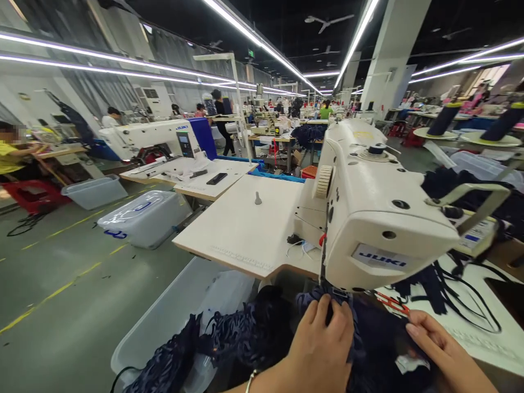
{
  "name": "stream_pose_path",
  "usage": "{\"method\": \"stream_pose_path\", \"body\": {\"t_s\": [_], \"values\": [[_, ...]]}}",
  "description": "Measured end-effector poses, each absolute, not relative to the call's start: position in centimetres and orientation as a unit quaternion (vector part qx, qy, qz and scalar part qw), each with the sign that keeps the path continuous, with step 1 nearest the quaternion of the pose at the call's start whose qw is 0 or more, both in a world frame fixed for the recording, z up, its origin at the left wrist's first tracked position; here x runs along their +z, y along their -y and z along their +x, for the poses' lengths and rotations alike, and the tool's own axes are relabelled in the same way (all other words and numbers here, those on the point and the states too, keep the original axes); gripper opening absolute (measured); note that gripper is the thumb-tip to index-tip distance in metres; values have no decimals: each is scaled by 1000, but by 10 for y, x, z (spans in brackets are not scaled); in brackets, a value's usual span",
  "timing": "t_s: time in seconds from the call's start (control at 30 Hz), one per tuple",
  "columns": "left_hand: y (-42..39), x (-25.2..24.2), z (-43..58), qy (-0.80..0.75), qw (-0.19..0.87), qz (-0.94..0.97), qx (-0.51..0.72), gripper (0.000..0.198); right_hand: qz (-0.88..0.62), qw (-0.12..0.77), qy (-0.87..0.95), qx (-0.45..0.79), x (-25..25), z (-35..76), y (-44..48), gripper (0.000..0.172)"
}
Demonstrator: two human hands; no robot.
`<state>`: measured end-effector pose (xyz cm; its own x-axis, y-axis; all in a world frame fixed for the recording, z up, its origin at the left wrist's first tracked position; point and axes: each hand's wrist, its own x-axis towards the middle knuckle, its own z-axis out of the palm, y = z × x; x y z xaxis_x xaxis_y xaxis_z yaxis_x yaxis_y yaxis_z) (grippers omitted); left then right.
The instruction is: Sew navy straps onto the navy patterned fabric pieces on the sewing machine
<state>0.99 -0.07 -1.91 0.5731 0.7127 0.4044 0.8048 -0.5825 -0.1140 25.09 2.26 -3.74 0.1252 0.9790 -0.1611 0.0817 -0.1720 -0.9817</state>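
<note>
A white JUKI sewing machine [380,218] stands right in front of me. Dark navy fabric [376,338] runs under its head, with a white label [411,363] showing on it. My left hand [323,341] has bent fingers closed on the gathered navy cloth close to the needle area. To the right, my right hand [436,341] pinches the fabric's edge with thumb and forefinger. A red-orange tool [392,303], possibly thread snips, lies at its fingertips; whether the hand touches it I cannot tell. The needle is hidden behind the machine head.
A clear plastic bin [164,319] with bundles of navy strips [237,333] stands below the white tabletop [241,224]. Dark straps [462,295] lie at right. Thread cones [444,120] stand behind them. A lidded box [143,215] is on the floor; several people work farther off.
</note>
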Motion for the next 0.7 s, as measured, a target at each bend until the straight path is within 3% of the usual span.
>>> {"method": "stream_pose_path", "body": {"t_s": [0.17, 0.23, 0.5, 0.7], "values": [[-4, -26, -10, 481, 148, -832, -233, 42, -497, 473, 414, 598, -14, 225, -24, 30], [-9, -31, -22, 500, 193, -802, -265, 44, -480, 462, 437, 605, -14, 209, -26, 27], [-19, -32, -31, 325, 216, -902, -187, 40, -550, 409, 643, 341, -21, 174, -35, 27], [-19, -38, -29, 348, 185, -896, -205, 38, -536, 333, 687, 360, -17, 194, -27, 32]]}}
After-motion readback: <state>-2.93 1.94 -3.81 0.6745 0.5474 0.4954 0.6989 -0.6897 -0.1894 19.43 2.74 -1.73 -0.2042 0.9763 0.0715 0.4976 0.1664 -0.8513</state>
